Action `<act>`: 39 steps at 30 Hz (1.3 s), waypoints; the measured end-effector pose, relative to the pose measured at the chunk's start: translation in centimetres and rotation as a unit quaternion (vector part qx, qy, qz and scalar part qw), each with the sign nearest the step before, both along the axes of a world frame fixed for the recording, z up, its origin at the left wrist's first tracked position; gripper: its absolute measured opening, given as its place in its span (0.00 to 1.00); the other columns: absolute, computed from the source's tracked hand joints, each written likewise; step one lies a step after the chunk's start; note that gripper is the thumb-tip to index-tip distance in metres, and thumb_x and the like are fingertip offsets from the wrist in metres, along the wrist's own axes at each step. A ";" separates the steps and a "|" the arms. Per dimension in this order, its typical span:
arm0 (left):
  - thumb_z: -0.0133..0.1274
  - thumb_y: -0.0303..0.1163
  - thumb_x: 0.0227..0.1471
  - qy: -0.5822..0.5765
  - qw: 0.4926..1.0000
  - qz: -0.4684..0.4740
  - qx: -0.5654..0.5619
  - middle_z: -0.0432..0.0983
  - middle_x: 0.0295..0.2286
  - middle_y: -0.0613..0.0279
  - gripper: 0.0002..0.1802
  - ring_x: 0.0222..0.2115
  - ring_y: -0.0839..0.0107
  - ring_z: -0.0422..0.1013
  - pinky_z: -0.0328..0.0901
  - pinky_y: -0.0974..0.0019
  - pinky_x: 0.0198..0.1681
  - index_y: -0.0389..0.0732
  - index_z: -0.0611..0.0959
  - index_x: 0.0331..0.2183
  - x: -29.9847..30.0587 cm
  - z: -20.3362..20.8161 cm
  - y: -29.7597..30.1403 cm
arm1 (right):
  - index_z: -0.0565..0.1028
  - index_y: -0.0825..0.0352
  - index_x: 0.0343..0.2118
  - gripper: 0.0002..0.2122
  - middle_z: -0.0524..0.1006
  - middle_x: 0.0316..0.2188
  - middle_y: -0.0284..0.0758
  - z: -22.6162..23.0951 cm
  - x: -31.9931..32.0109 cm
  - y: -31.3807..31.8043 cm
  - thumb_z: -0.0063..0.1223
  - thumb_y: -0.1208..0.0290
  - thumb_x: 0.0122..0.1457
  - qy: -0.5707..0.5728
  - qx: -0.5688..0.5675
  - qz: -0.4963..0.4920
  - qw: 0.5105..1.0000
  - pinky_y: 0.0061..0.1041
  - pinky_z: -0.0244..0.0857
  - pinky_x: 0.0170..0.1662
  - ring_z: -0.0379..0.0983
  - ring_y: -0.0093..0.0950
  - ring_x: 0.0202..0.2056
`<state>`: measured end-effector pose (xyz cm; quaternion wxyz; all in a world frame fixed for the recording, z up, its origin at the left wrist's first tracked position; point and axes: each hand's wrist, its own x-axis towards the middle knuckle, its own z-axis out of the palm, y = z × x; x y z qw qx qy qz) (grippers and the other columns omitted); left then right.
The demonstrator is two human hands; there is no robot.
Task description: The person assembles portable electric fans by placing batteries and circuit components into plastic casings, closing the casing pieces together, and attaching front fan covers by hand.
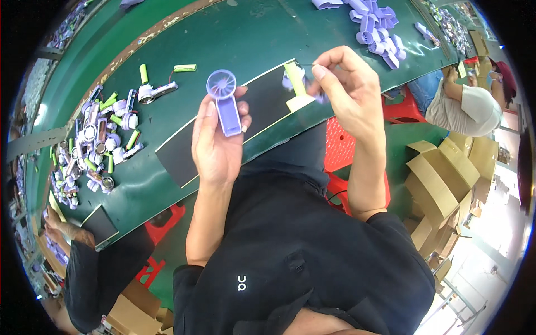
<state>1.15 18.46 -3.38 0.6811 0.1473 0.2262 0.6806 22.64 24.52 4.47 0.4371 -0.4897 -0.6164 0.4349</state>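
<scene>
My left hand [213, 153] holds a purple handheld fan shell [229, 118]. The round head with its spoked grille points away from me, and the hollow handle faces up. My right hand [353, 92] is raised over the right end of a black mat [262, 106], thumb and forefinger pinched together. A thin dark strand shows at the fingertips, but I cannot make out what it belongs to. Beneath those fingers, a blurred pale purple part [287, 82] is seen beside a yellow-green strip [296, 81]. Some purple shows below the hand, smeared by motion.
Fan assemblies with yellow-green batteries [100, 134] are heaped on the green table [167, 111] at left. Purple shells [371, 28] lie piled at the far right. A co-worker's arm [72, 230] reaches in at lower left. Red stools [340, 148] and cardboard boxes [441, 178] stand around.
</scene>
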 end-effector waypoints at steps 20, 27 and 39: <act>0.52 0.35 0.62 0.184 0.981 -0.046 0.030 0.67 0.51 0.58 0.34 0.49 0.69 0.70 0.69 0.65 0.50 0.36 0.60 0.64 2.1 1.5 -1.7 | 0.71 0.72 0.37 0.03 0.78 0.31 0.34 -1.3 -5.6 -4.2 0.54 0.80 0.66 0.136 -0.191 0.074 0.969 0.20 0.74 0.28 0.79 0.20 0.25; 0.43 0.26 0.67 0.197 0.979 -0.044 0.038 0.67 0.53 0.57 0.36 0.52 0.70 0.69 0.66 0.64 0.56 0.38 0.50 0.71 2.2 1.0 -1.7 | 0.73 0.74 0.32 0.04 0.78 0.28 0.37 -2.4 -6.2 -4.4 0.58 0.80 0.59 0.011 -0.029 0.035 0.999 0.24 0.75 0.30 0.81 0.27 0.26; 0.40 0.25 0.70 0.264 0.961 -0.046 0.063 0.69 0.53 0.54 0.37 0.51 0.70 0.68 0.65 0.64 0.59 0.36 0.42 0.72 1.9 0.1 -1.4 | 0.74 0.70 0.27 0.05 0.78 0.24 0.36 -1.2 -6.2 -3.9 0.61 0.82 0.52 -0.160 0.118 0.021 0.980 0.30 0.68 0.33 0.78 0.30 0.26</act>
